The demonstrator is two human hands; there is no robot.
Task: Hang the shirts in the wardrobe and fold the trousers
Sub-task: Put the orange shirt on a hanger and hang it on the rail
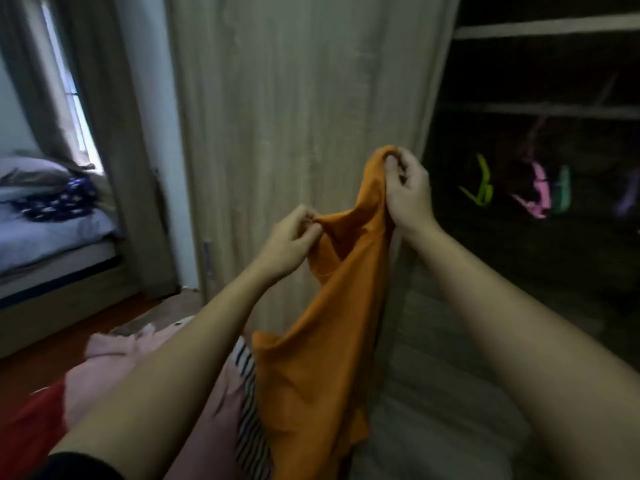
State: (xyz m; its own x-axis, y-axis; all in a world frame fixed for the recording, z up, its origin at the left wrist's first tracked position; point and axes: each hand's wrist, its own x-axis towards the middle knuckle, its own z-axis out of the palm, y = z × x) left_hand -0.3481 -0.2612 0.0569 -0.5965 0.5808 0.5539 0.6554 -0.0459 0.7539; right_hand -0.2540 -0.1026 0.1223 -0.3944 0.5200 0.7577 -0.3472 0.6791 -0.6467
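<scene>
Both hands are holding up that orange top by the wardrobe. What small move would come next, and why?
Probably reach the right hand for a hanger, perhaps the green hanger on the rail. The orange shirt is pinched at its top edge by both hands, the left hand lower, and no hanger is in it yet. The open wardrobe is just beside it.

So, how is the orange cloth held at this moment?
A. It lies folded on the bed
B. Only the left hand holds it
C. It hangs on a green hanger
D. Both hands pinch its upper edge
D: the left hand and the right hand each pinch the top of the orange cloth, which hangs down between them.
</scene>
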